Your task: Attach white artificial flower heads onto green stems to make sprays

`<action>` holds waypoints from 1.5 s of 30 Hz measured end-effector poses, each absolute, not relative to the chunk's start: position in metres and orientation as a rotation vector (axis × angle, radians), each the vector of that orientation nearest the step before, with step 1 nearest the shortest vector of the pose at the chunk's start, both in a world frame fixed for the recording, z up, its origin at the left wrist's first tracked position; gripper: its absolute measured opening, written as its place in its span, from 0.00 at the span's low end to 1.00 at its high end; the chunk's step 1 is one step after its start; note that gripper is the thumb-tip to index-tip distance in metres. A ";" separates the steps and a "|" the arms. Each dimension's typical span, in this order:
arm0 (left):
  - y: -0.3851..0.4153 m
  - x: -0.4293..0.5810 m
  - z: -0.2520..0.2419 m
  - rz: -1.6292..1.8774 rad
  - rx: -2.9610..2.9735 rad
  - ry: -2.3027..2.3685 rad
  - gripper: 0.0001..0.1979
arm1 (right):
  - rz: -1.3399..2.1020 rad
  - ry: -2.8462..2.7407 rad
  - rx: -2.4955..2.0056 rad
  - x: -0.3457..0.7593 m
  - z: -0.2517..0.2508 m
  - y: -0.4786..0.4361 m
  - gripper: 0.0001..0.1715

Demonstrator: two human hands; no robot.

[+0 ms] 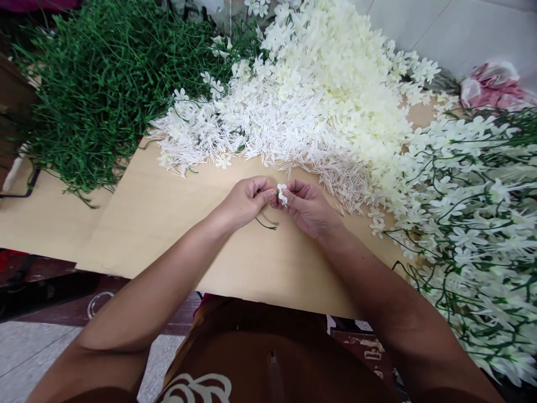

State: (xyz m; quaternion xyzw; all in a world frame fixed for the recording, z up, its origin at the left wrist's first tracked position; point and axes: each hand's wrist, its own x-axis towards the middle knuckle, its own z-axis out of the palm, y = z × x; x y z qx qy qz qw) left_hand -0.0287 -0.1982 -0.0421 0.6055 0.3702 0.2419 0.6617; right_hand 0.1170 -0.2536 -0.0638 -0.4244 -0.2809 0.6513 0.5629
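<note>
My left hand (247, 198) and my right hand (306, 207) meet over the light wooden board (168, 224). The right hand's fingers pinch a small white artificial flower (282, 193). The left hand's fingers are closed on a thin green wire stem (266, 224), which curls down below them toward the board. The fingertips of both hands touch at the flower. Just beyond the hands lies a large heap of loose white flowers (319, 95).
A pile of bare green stems (104, 84) covers the far left. Stems with white flowers attached (474, 224) are heaped on the right. A pink plastic bag (493, 84) lies at the far right. The board's near edge is at my lap.
</note>
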 end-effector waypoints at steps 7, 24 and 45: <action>-0.197 -0.027 -0.043 0.540 1.336 0.835 0.11 | 1.568 -0.674 -1.025 0.118 -0.061 -0.252 0.22; -0.195 -0.031 -0.043 0.498 1.448 0.844 0.10 | 1.543 -0.693 -1.066 0.120 -0.062 -0.253 0.21; -0.197 -0.028 -0.046 0.528 1.535 0.712 0.22 | 1.477 -0.749 -1.020 0.113 -0.063 -0.253 0.26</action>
